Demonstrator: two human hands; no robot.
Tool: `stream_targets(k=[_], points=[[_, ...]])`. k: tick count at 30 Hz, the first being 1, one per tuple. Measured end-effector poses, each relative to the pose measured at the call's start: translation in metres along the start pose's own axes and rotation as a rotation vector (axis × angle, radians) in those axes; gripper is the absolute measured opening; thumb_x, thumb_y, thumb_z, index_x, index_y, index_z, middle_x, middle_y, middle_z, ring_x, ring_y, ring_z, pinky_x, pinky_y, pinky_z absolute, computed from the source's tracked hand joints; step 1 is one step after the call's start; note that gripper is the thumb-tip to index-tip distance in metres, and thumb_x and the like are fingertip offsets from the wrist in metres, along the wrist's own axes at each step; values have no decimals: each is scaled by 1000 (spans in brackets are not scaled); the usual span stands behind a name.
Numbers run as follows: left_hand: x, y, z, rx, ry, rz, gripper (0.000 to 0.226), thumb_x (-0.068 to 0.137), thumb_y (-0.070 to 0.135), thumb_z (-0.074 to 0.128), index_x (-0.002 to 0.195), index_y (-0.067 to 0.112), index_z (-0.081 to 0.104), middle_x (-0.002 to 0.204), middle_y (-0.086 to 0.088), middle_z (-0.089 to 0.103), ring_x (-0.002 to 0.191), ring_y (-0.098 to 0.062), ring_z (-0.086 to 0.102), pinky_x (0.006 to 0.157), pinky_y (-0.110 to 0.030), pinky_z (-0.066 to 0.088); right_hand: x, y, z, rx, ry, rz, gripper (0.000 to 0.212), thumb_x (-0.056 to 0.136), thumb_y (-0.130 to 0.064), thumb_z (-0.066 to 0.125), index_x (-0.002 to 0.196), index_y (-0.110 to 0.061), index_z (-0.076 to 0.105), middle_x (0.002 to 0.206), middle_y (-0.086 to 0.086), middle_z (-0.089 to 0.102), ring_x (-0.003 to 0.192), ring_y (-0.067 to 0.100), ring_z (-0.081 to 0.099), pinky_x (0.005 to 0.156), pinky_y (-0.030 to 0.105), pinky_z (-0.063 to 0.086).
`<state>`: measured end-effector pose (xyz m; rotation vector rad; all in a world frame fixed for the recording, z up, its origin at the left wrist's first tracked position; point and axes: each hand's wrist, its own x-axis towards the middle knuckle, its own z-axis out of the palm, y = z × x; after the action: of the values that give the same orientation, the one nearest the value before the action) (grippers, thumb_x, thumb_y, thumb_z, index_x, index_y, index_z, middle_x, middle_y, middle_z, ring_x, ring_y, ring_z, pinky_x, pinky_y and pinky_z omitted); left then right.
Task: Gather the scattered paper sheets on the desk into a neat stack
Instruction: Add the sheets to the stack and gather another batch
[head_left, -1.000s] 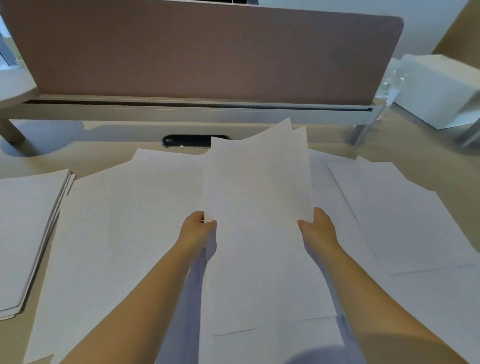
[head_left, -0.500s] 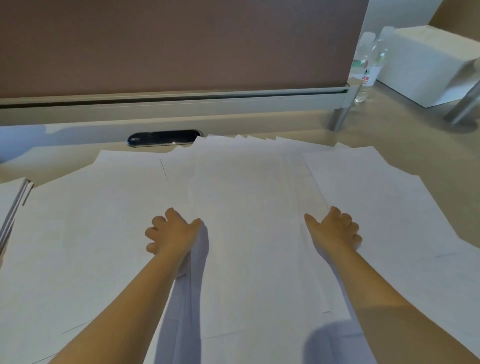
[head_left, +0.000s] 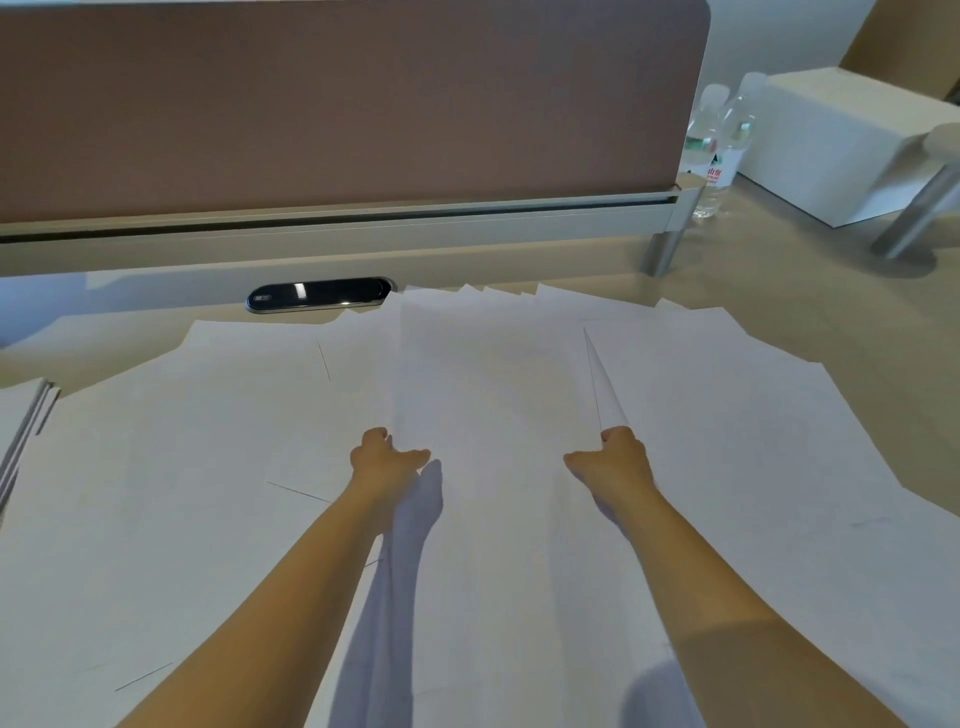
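Where both forearms enter from the bottom edge, elbows cut off. Between them, a middle bundle of sheets lying on the desk, its near end running out of frame. Left hand at the bundle's left edge, thumb stretched over the top sheet, fingers curled down at the edge with tips hidden, so hard to tell whether under the paper. Right hand at the right edge, thumb on top, fingers curled around a lifted edge of paper that rises toward the far side. Loose sheets fanned out to the left and more loose paper to the right, overlaps hard to count. At far left, a stack, mostly cut off. Beyond, a dark grommet, a brown divider, two bottles partly hidden, a white box.
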<state>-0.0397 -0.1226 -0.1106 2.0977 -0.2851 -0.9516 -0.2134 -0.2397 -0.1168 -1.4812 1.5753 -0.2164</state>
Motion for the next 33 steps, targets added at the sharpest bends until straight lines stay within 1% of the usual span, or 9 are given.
stream_targets(k=[2,5,7,10,13,18,24,29,33], points=[[0,-1,-1,-32,-38,-2,38,84,6,60,119,1,45,111,-12,56,93,-32,56,75,-35,47,3,1,3,69,-31,34,39,78,-2,60,115,4,50,107,17,60,93,30,60,79,35,52],[1,-3,-10,-99,-109,-51,12,82,-5,55,82,5,48,77,-11,48,73,-26,44,64,-34,36,0,2,3,109,-19,24,8,83,3,51,82,-4,52,74,7,51,62,19,47,56,23,37],[0,-3,-17,-73,-171,-62,10,85,-5,53,77,1,51,77,-11,49,74,-27,46,67,-34,37,-2,1,3,130,6,1,27,86,6,45,64,-10,39,64,2,41,55,15,37,50,21,28],[-3,3,-24,-101,-193,-32,15,88,-3,52,102,-1,55,94,-13,55,93,-29,49,80,-35,39,-10,-8,-3,151,52,-57,12,88,4,44,82,-2,53,79,8,52,68,21,47,51,21,33],[-5,13,-25,-91,-214,4,8,89,0,51,82,3,54,78,-11,51,86,-27,47,75,-34,37,-16,-15,-16,195,115,-86,20,88,4,44,105,8,54,92,15,55,79,24,50,55,22,36],[-9,29,-3,-98,-212,39,26,89,-1,48,65,8,44,64,-7,39,60,-21,38,57,-27,30,-15,-10,-41,187,145,-109,18,89,1,43,103,1,54,85,7,53,74,22,50,55,23,39],[-5,32,36,-33,-107,27,30,89,-2,46,61,8,42,65,-8,44,66,-24,44,68,-31,37,20,1,-66,112,87,-127,14,87,2,43,95,-3,54,86,8,54,70,20,49,53,22,37],[-4,21,39,102,131,-41,11,85,6,53,92,-2,52,89,-16,54,83,-32,54,72,-35,42,42,13,-71,-69,0,-106,37,88,-6,49,125,-4,50,120,8,52,111,26,51,96,34,42],[-9,14,38,110,175,-53,15,85,6,54,99,3,50,93,-13,56,85,-31,54,71,-34,42,46,17,-81,-444,96,-88,52,90,-31,49,136,-10,36,138,10,40,127,30,39,103,42,36]])
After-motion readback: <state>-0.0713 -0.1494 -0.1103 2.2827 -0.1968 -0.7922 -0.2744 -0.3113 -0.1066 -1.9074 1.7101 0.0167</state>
